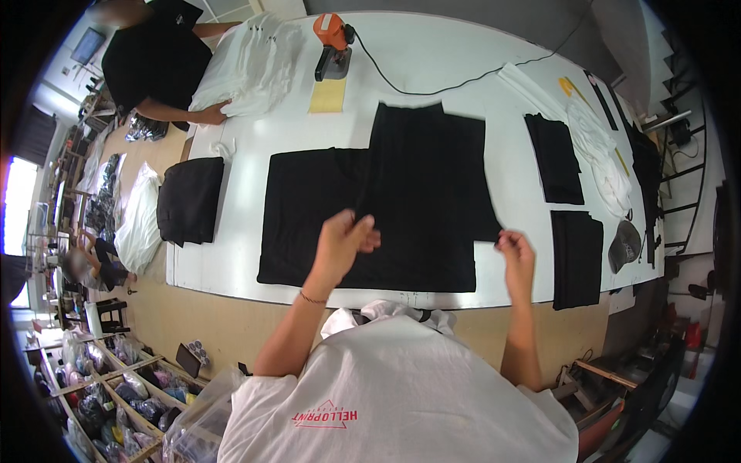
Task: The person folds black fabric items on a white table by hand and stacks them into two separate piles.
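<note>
Nearest, below the spread black cloth [305, 189], are the front of the wearer's white shirt [432, 386] and both forearms. The left hand [345, 239] is over the middle of the spread black cloth, its fingers curled near the left edge of the upper black cloth [436, 166]; whether it grips that edge I cannot tell. The right hand [515, 251], just off the spread cloth's right side, pinches the near right corner of the upper black cloth, which overlaps the spread cloth's right part and reaches past its far and right edges. Well to the spread cloth's right lie a near folded black stack [577, 258], a grey cap [624, 247] and a farther folded black stack [553, 158]; to its left sits a black bundle [191, 201]. Beyond it are a yellow pad [327, 96] and an orange-and-black power tool [332, 38]; beyond and left, a co-worker's hand [211, 114] touches a white garment pile [251, 65].
</note>
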Available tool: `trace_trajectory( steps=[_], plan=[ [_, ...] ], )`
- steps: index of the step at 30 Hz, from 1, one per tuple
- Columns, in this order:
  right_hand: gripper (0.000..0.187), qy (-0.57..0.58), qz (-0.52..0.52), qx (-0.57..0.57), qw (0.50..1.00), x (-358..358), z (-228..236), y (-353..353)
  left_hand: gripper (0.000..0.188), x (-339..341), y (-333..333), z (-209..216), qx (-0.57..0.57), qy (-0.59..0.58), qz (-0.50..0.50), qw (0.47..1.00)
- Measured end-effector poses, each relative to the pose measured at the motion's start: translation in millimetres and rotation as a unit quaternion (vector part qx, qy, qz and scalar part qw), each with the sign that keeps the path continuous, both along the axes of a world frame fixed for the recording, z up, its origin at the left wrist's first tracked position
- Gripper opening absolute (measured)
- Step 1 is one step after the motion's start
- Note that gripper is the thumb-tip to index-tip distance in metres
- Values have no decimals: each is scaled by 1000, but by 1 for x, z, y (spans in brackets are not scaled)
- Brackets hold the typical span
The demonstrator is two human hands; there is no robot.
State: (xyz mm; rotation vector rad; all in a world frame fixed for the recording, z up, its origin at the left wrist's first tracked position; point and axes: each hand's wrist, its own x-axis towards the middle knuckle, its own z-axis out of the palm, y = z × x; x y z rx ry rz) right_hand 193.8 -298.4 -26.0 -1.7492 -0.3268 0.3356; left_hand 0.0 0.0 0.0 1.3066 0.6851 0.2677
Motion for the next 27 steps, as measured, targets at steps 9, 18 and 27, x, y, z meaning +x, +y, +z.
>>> trace_trajectory(
  steps=[9,18,27],
  plan=[
    [13,31,-10,-6,999,-21,-88,-21,25,-30,-37,-82,-48,69,14,996],
    [12,18,3,-124,992,-54,-96,-34,25,-63,-52,-117,-30,128,-29,991],
    [10,-124,11,-230,965,-79,-114,-43,24,-72,-51,-140,-94,197,-67,974]
  ],
)
